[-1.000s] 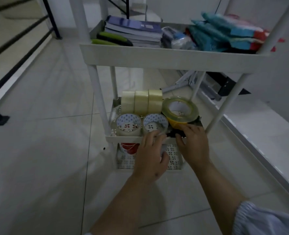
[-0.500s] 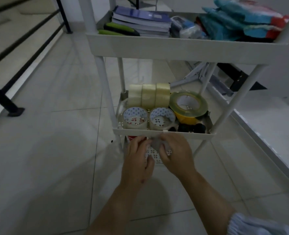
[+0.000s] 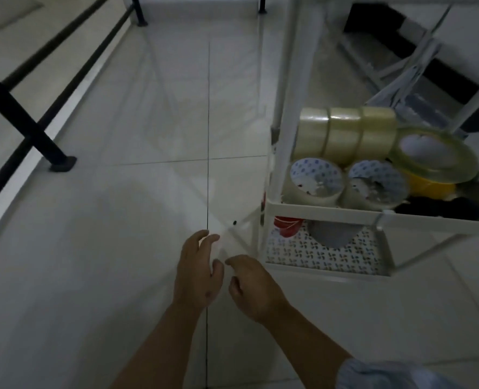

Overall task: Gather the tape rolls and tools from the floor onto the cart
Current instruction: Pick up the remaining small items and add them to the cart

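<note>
The white cart [image 3: 328,213] stands at the right. Its middle shelf holds three clear tape rolls on edge [image 3: 345,133], two clear rolls with blue-patterned cores [image 3: 315,179], a wide yellow-green roll [image 3: 435,155] and dark items [image 3: 440,207] at the front right. The bottom shelf [image 3: 325,255] carries a red roll [image 3: 287,226] and a grey roll [image 3: 332,234]. My left hand [image 3: 197,272] and my right hand [image 3: 253,286] hover over the floor tiles just left of the cart's bottom shelf, fingers loosely curled, holding nothing.
A black metal railing [image 3: 25,119] with a foot plate [image 3: 62,162] runs along the left, with a drop beyond it. A small dark speck [image 3: 234,222] lies on the tile near the cart leg. A folded white frame [image 3: 401,74] leans behind the cart.
Both hands have drawn back from the cart's shelves to the floor on its left. My view has swung left and down, so the cart's top shelf is out of sight.
</note>
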A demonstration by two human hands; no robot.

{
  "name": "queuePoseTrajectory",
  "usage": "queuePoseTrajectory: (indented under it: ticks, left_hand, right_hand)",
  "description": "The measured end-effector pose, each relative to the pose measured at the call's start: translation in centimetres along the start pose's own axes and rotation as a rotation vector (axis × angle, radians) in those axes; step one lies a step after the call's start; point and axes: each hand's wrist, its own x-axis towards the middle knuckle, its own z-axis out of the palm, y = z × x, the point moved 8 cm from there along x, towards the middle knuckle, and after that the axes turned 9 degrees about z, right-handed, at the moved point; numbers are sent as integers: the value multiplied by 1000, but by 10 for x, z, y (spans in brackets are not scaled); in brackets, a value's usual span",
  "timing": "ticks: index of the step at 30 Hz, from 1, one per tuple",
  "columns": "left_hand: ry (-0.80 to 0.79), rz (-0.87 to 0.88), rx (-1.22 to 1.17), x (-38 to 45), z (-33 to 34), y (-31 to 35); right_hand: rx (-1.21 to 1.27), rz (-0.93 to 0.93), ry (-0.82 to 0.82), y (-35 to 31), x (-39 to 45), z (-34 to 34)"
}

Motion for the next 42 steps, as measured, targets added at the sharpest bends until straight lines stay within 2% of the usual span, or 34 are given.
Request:
queuePoseTrajectory:
  ticks: [3,5,9,12,17,23,27,30,32,36,42]
  left_hand:
    - [-53,25,53,15,9,-31]
    - [-72,33,86,23,15,-50]
    - [-134,-9,71,38,32,-80]
    - [-175,-40,53,43,44,-93]
    - [-185,-54,14,49,55,-109]
    - [-160,-27,-14,48,65,-115]
    - [-147,-45,-37,38,66,-111]
    - [-131,-47,-58,26,59,-102]
    - [-107,-38,-70,18,53,-90]
    - [-80,-36,-119,5,41,-54]
    - [-66,58,-179,-8,31,17]
  right_hand:
    - [-43,28,-83,14,27,43]
    - [-127,74,-29,30,52,56]
    - [-206,313,-38,55,99,66]
    - [-227,381,-52,64,128,76]
    - [-349,271,-44,71,158,91]
    - [-244,305,-60,79,150,89]
    - [-260,309,-55,73,128,83]
    - [-220,223,0,56,104,75]
    - [-188,123,66,43,86,63]
    - [-179,40,199,29,52,31]
    - [-207,55,271,18,6,-25]
